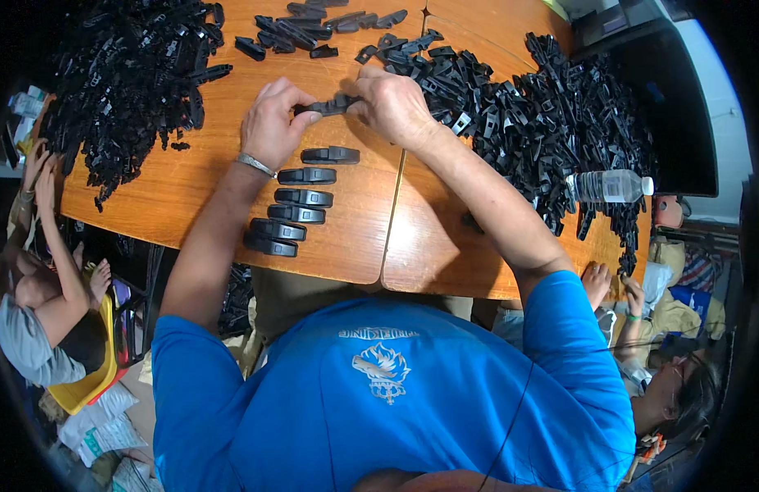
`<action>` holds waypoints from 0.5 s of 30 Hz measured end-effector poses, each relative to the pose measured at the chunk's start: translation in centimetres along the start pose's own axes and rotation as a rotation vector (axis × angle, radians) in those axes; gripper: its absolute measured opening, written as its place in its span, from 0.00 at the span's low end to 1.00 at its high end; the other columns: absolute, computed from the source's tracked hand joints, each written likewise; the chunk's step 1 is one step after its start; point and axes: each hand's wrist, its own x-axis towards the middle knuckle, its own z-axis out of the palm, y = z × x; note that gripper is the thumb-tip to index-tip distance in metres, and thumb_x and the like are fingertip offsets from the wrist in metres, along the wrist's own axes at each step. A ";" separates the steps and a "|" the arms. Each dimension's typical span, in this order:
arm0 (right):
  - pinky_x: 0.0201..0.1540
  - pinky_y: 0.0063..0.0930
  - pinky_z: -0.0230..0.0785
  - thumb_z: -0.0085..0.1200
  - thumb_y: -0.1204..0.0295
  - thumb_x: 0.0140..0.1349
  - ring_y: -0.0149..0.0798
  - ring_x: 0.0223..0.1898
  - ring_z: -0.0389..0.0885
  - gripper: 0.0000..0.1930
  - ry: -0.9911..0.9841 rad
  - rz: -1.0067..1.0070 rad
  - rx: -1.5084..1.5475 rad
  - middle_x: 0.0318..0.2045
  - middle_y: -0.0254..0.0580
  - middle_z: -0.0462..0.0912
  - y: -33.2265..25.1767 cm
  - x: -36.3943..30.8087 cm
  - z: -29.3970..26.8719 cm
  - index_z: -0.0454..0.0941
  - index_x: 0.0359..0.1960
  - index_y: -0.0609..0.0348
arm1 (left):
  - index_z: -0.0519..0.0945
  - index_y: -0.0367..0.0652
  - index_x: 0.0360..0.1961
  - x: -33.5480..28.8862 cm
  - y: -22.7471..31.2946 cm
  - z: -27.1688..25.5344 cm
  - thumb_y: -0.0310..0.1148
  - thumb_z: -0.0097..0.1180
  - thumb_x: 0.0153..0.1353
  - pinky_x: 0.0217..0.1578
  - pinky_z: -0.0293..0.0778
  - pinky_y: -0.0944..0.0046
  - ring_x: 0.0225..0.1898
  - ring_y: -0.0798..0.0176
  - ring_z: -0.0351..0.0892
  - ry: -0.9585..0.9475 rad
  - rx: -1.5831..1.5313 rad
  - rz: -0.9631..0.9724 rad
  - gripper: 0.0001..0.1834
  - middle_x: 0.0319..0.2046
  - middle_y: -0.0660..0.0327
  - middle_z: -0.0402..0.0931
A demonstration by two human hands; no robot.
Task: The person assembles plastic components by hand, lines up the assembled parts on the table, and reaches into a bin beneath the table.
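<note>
Between my two hands, above the wooden table (359, 221), is a slim black plastic part (332, 107) with a notched edge. My left hand (271, 123) pinches its left end between thumb and fingers. My right hand (396, 102) is closed on the other end, and its fingers partly hide the piece. Just below, nearer my body, several thick black plastic clip-like pieces (306, 176) lie in a slanting column. Beyond my hands, loose long black pieces (293, 31) are scattered on the tabletop.
A big heap of small black parts (137, 90) covers the table's left side. Another heap of black parts (519, 115) spreads along the right, with a clear plastic bottle (613, 186) lying on it. Other people sit at left and right, and a yellow tub (92, 385) is at lower left.
</note>
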 end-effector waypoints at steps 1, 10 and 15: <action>0.42 0.47 0.83 0.71 0.71 0.58 0.53 0.39 0.89 0.11 0.002 -0.082 0.030 0.40 0.45 0.86 0.1 0.7 -0.2 0.90 0.44 0.54 | 0.86 0.37 0.39 0.0 0.2 0.1 0.26 0.76 0.58 0.47 0.78 0.54 0.44 0.51 0.81 0.011 0.007 0.005 0.11 0.39 0.57 0.80; 0.45 0.47 0.82 0.75 0.61 0.56 0.55 0.43 0.90 0.16 -0.267 0.005 0.042 0.39 0.46 0.89 -2.3 0.6 -1.1 0.92 0.44 0.52 | 0.89 0.42 0.43 0.8 -0.8 -1.7 0.26 0.73 0.60 0.52 0.80 0.52 0.50 0.50 0.82 -0.378 -0.182 -0.054 0.10 0.43 0.57 0.83; 0.49 0.48 0.81 0.71 0.58 0.63 0.55 0.47 0.89 0.15 -0.168 -0.008 0.096 0.44 0.50 0.88 0.8 2.0 -1.2 0.93 0.45 0.51 | 0.89 0.42 0.50 5.4 -1.5 -3.1 0.24 0.71 0.59 0.56 0.79 0.52 0.51 0.48 0.82 -0.308 -0.168 -0.107 0.16 0.46 0.56 0.84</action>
